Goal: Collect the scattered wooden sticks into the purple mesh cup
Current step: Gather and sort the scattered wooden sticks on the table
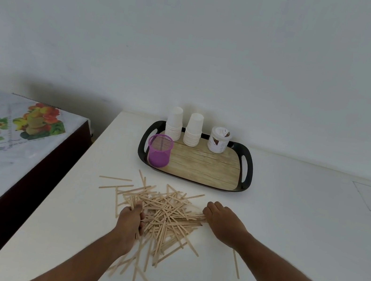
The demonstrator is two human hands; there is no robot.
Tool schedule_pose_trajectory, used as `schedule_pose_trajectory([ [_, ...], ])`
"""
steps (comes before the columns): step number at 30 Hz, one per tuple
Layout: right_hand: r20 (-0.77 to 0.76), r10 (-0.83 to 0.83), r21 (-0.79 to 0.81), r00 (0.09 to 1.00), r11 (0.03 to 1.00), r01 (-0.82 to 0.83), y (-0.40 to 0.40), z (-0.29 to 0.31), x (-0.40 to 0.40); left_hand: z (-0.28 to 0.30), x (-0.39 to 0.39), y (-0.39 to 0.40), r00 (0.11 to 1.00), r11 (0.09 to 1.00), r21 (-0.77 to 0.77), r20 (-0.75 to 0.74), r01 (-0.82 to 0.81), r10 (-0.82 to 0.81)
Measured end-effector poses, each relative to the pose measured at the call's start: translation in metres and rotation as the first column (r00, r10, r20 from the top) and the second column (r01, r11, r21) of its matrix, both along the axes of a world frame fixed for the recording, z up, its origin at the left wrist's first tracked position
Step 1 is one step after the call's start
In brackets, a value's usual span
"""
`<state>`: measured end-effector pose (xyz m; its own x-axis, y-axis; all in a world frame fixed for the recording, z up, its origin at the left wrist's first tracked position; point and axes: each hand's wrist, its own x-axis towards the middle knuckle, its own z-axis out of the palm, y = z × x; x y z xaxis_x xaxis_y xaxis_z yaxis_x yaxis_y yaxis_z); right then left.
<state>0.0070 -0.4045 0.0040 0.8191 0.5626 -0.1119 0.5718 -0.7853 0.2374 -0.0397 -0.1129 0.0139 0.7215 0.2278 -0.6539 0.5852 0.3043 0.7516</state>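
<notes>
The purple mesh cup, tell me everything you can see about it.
The purple mesh cup is a small round holder that looks like perforated metal mesh, with a solid rim and see-through walls. It stands upright, mouth open, at the near left corner of the wood-patterned tray, beside its left handle and in front of a stack of white paper cups. It looks empty. Neither hand touches it.

Both hands press into the wooden sticks (164,213) scattered just in front of the tray (247,168), the left hand (129,223) gripping some, the right hand (223,220) (palm down) at the pile's edge, while the purple mesh cup (159,150) stands on the tray's left end.
</notes>
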Motion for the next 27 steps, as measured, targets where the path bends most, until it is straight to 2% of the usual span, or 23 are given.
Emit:
schedule_pose_trajectory([
  [12,-0.124,-0.149,0.043,0.981,0.987,0.155,-0.021,0.011,0.005,-0.004,0.001,-0.007,1.000,1.000,0.000,-0.019,0.024,-0.024],
  [19,-0.261,-0.253,0.206,0.932,0.928,0.310,-0.033,0.016,-0.003,0.003,0.002,-0.020,0.999,0.999,-0.028,-0.038,0.032,-0.033],
  [27,-0.347,-0.300,0.417,0.888,0.799,0.433,-0.016,0.016,-0.022,0.025,-0.001,-0.045,0.996,0.976,-0.202,0.039,0.085,-0.079],
])
